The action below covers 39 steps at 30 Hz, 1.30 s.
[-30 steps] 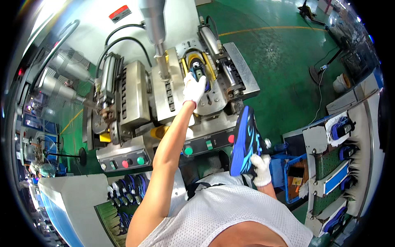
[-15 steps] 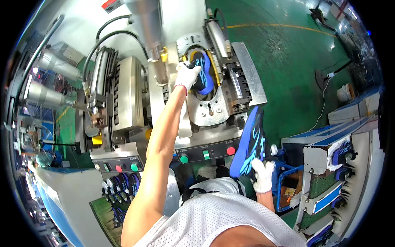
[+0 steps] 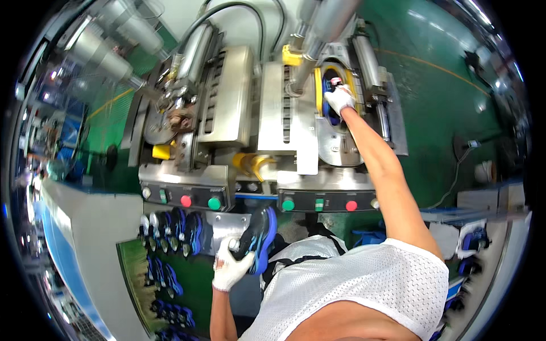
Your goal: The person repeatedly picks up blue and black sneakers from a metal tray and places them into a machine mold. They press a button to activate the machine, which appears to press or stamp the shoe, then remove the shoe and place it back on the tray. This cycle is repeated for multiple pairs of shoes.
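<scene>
Left hand (image 3: 232, 269): my gloved fingers are closed on the held shoe (image 3: 261, 236), at the end nearer me.
Held shoe: just ahead and to the right of that grip, blue sole turned to my right; well apart from the cradle, so not set in it.
Right hand (image 3: 340, 99): stretched far forward, glove on the cradle shoe (image 3: 331, 74); whether my fingers clasp it or only rest there, I cannot tell.
Cradle shoe: partly covered by my right hand, lying between the yellow sides of the cradle (image 3: 319, 86).
Cylinder (image 3: 334, 21): beyond my right hand, leaning and blurred; I cannot tell what its tip bears on.
Control panel (image 3: 333, 203): nearer me than my right hand; neither glove touches its buttons.
Waiting shoes (image 3: 196, 234): rows to the left of my left grip, untouched; finished or not, I cannot tell.
Done: by my judgement, one shoe is inside the cradle, though whether it is fully settled is hidden.
Left: the shoe in my left hand is still outside.
</scene>
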Each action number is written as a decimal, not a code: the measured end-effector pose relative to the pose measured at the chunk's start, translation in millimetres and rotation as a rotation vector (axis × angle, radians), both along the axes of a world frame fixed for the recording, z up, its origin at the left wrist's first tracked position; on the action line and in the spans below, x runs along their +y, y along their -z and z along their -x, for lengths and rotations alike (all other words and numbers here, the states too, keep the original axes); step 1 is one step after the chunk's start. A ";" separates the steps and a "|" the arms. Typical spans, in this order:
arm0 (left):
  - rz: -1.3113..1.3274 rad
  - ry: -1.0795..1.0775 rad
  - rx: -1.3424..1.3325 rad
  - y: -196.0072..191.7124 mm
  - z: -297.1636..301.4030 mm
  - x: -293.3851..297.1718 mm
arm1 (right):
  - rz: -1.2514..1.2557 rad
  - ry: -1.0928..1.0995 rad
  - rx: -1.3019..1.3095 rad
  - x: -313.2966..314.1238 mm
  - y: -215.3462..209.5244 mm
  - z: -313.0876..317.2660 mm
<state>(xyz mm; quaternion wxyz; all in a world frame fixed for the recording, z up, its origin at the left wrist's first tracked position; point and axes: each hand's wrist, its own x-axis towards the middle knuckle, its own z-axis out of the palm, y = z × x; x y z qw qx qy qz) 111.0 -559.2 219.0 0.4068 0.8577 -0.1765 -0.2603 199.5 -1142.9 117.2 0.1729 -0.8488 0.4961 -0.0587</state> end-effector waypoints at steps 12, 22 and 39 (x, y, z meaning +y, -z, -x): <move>-0.663 -1.005 -0.036 233.9 126.1 222.9 | 0.081 -0.183 -0.075 -26.2 28.4 5.5; -0.211 -0.800 0.035 216.0 111.8 270.3 | 0.599 -0.858 0.362 387.1 72.4 139.7; -0.879 -0.513 -0.143 268.4 -71.3 589.4 | -0.409 -0.654 0.184 438.9 81.9 250.5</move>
